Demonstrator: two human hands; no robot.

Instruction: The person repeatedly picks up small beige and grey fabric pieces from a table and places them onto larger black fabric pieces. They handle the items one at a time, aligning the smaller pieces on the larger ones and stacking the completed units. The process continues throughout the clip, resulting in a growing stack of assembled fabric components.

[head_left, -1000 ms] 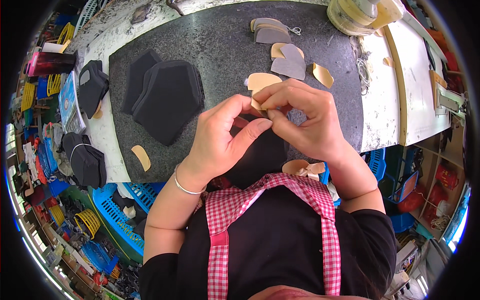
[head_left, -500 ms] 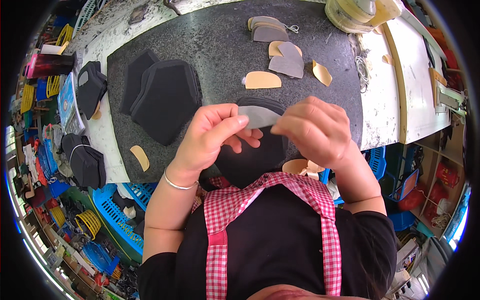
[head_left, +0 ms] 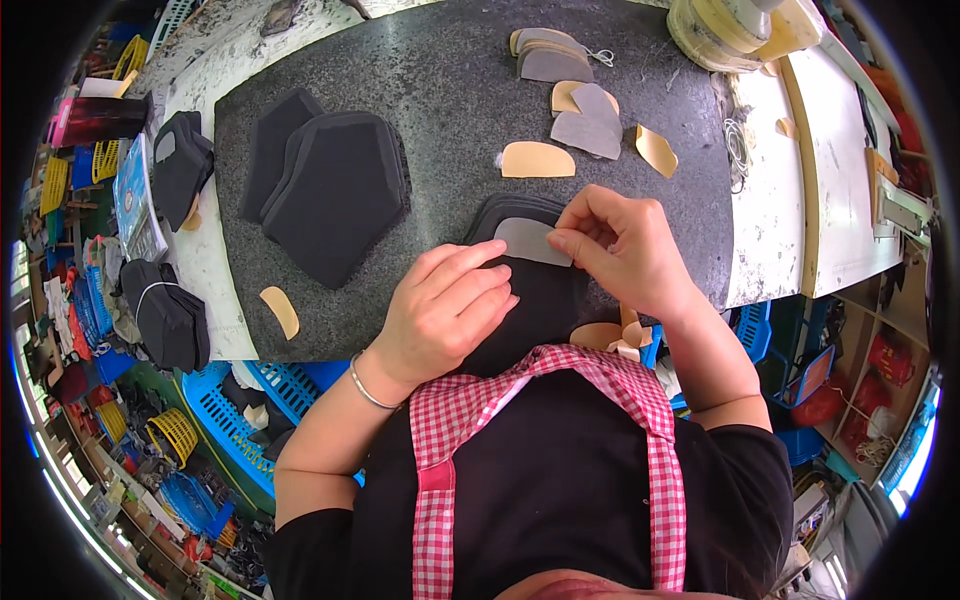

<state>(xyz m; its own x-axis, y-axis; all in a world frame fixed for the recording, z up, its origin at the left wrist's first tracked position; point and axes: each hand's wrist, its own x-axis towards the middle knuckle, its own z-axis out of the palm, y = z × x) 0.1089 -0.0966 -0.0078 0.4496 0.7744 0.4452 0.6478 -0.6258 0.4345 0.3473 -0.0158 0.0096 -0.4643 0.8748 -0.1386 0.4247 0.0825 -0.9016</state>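
Note:
A half-round grey patch [head_left: 522, 242] lies near the far edge of a stack of black fabric panels [head_left: 540, 283] in front of me. My right hand [head_left: 632, 245] pinches the patch's right end between thumb and fingers. With its fingers stretched out, my left hand [head_left: 440, 312] rests over the panels, its fingertips at the patch's left edge. Part of the stack is hidden under that hand and the checked apron. Beyond the stack lies a tan half-round piece [head_left: 538, 160]. Farther off, more grey patches [head_left: 588, 130] overlap tan ones.
Large black panels [head_left: 335, 195] are piled on the dark work slab [head_left: 440, 90] to the left. A banded black bundle [head_left: 168, 315] sits at the left edge. A yellowish container [head_left: 715, 35] stands at far right. Blue baskets [head_left: 235, 425] are below the table.
The grey patch, held up between both hands before, now lies on the black panels. My left hand has let go of it and lowered with its fingers straightened; my right hand still grips its end.

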